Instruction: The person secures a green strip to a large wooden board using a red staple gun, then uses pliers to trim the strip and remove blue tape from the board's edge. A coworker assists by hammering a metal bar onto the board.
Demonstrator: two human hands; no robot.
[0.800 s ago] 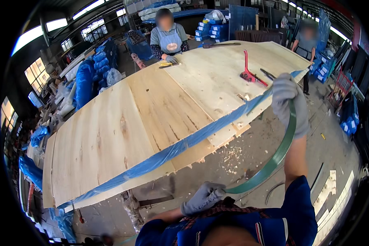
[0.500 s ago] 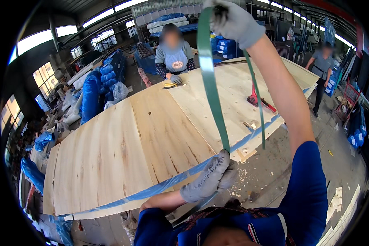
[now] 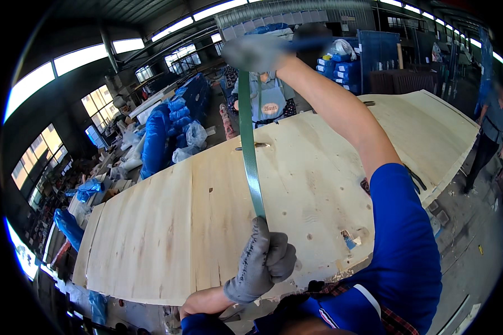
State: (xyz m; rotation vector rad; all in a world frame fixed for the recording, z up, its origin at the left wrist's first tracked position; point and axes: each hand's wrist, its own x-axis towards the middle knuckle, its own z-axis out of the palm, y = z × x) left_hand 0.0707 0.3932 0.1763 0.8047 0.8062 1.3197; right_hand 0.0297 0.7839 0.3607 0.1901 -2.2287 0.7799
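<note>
Both gloved hands — left hand (image 3: 262, 262), right hand (image 3: 254, 53) — clench 1 taut green strap (image 3: 249, 151) above the plywood stack (image 3: 167, 234).

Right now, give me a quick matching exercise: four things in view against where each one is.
Things:
1. left hand
2. right hand
3. green strap
4. plywood sheet

Places or states:
A. raised high, blurred
B. lying flat below both hands
C. gloved fist low, near the chest
D. stretched taut between the two hands

Pairs: 1-C, 2-A, 3-D, 4-B
</note>
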